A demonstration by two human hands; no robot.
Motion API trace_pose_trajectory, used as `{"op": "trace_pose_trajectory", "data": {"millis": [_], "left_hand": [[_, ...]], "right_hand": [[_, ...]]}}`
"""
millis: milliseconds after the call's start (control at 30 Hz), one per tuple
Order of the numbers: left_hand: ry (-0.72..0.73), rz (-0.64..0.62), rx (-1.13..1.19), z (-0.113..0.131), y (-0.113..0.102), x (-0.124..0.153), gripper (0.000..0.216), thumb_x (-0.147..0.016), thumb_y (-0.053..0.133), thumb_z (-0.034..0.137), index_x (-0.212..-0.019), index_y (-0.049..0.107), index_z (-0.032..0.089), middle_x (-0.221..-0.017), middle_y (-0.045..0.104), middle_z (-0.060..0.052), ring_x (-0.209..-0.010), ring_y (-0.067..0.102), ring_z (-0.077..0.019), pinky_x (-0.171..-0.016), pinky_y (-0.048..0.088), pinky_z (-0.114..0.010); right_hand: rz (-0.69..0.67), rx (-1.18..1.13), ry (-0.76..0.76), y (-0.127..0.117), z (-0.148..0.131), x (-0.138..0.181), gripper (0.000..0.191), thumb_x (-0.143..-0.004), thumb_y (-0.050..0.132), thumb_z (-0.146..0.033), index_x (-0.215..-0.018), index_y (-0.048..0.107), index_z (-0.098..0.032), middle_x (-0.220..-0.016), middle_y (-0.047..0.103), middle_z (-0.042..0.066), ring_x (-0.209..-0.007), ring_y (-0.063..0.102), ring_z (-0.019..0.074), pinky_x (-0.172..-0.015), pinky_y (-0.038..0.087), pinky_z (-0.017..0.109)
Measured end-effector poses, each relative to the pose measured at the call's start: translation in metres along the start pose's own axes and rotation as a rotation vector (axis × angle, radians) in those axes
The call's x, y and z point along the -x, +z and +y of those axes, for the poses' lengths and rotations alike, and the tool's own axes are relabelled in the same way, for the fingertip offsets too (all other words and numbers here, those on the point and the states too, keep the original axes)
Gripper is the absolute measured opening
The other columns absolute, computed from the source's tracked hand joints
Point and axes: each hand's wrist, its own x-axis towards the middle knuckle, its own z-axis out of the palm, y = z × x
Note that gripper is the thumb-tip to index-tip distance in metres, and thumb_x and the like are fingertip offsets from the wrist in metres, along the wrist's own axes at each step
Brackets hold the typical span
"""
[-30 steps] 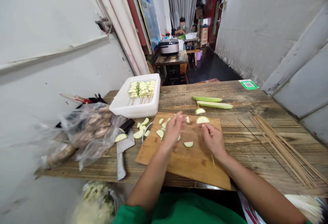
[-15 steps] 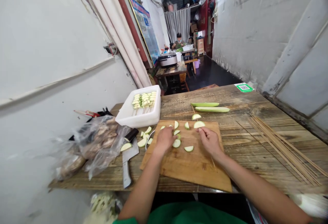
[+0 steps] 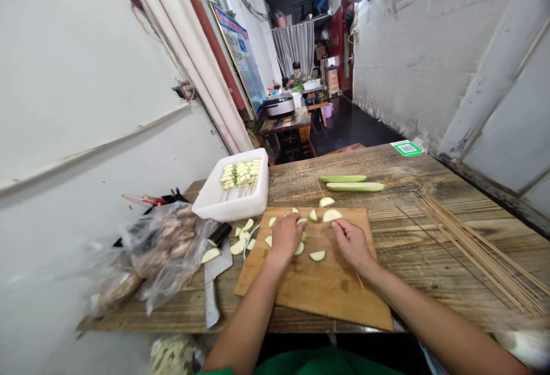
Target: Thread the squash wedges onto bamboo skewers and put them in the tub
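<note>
My right hand (image 3: 351,241) is closed in a pinch on a thin bamboo skewer (image 3: 360,280), which slants away across the chopping board. Threaded on the skewer past my fingertips are two half-round zucchini slices, a nearer one (image 3: 332,215) and a farther one (image 3: 326,202). My left hand (image 3: 286,237) is over the left part of the wooden chopping board (image 3: 322,295), its fingers curled round a zucchini slice (image 3: 302,221) at the fingertips. Other slices lie about it, such as a half-round piece (image 3: 317,256) and an upright piece (image 3: 313,215); my left hand partly hides some.
A white tub (image 3: 230,210) of threaded skewers stands at the back left. Left of the board lie a cleaver (image 3: 211,300), loose slices (image 3: 238,247) and plastic bags (image 3: 167,237). Two zucchini lengths (image 3: 354,186) lie behind the board, bare skewers (image 3: 476,252) to the right. A person (image 3: 296,76) sits far back.
My left hand has moved right over the slices, and its fingers are now at one of them. My right hand keeps hold of the skewer. The view has shifted slightly.
</note>
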Motion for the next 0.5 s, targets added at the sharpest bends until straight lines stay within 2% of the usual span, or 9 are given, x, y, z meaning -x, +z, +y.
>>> {"op": "trace_pose_trajectory", "data": {"millis": [100, 167, 233, 300, 367, 500], "left_hand": [[-0.111, 0.018, 0.566, -0.001, 0.000, -0.012, 0.020, -0.071, 0.060, 0.030, -0.085, 0.058, 0.016, -0.076, 0.059, -0.004, -0.068, 0.056, -0.0130, -0.065, 0.041, -0.025], [-0.222, -0.021, 0.973, -0.005, 0.001, -0.022, 0.027, -0.066, 0.065, 0.024, -0.089, 0.056, 0.015, -0.071, 0.057, 0.000, -0.060, 0.054, -0.0077, -0.059, 0.042, -0.019], [-0.312, -0.069, 1.273, -0.010, 0.002, -0.032, 0.026, -0.064, 0.067, 0.017, -0.086, 0.056, 0.013, -0.066, 0.055, 0.002, -0.057, 0.053, -0.0041, -0.056, 0.041, -0.014], [-0.371, -0.101, 1.435, -0.016, 0.003, -0.038, 0.018, -0.065, 0.066, 0.014, -0.080, 0.056, 0.012, -0.064, 0.055, 0.002, -0.056, 0.053, -0.0030, -0.052, 0.041, -0.012], [-0.425, -0.115, 1.515, -0.020, 0.003, -0.039, 0.012, -0.069, 0.063, 0.013, -0.079, 0.056, 0.011, -0.071, 0.060, -0.002, -0.061, 0.057, -0.0052, -0.053, 0.044, -0.013], [-0.485, -0.049, 1.584, -0.020, -0.001, -0.037, 0.010, -0.076, 0.055, 0.011, -0.086, 0.058, 0.010, -0.090, 0.064, -0.010, -0.084, 0.062, -0.0142, -0.069, 0.051, -0.022]], "right_hand": [[-0.025, -0.011, -0.015, 0.001, -0.001, 0.000, 0.026, -0.083, 0.041, -0.028, -0.077, 0.063, -0.014, -0.068, 0.063, 0.003, -0.060, 0.054, 0.0146, -0.057, 0.040, 0.022], [-0.078, -0.014, -0.039, 0.002, -0.002, 0.002, 0.026, -0.083, 0.041, -0.028, -0.075, 0.063, -0.015, -0.066, 0.061, 0.002, -0.059, 0.053, 0.0139, -0.055, 0.039, 0.022], [-0.153, -0.009, -0.058, 0.004, -0.003, 0.004, 0.027, -0.083, 0.041, -0.028, -0.073, 0.062, -0.015, -0.063, 0.059, 0.001, -0.058, 0.052, 0.0130, -0.053, 0.038, 0.021], [-0.240, -0.005, -0.060, 0.006, -0.005, 0.007, 0.028, -0.083, 0.040, -0.028, -0.072, 0.062, -0.015, -0.060, 0.057, 0.000, -0.055, 0.049, 0.0121, -0.050, 0.035, 0.020], [-0.309, -0.001, -0.055, 0.007, -0.006, 0.009, 0.028, -0.084, 0.039, -0.026, -0.073, 0.062, -0.015, -0.058, 0.055, -0.001, -0.053, 0.047, 0.0115, -0.049, 0.034, 0.020], [-0.359, 0.030, -0.052, 0.007, -0.009, 0.011, 0.026, -0.083, 0.039, -0.024, -0.074, 0.062, -0.016, -0.060, 0.056, -0.001, -0.053, 0.047, 0.0113, -0.050, 0.034, 0.020]]}}
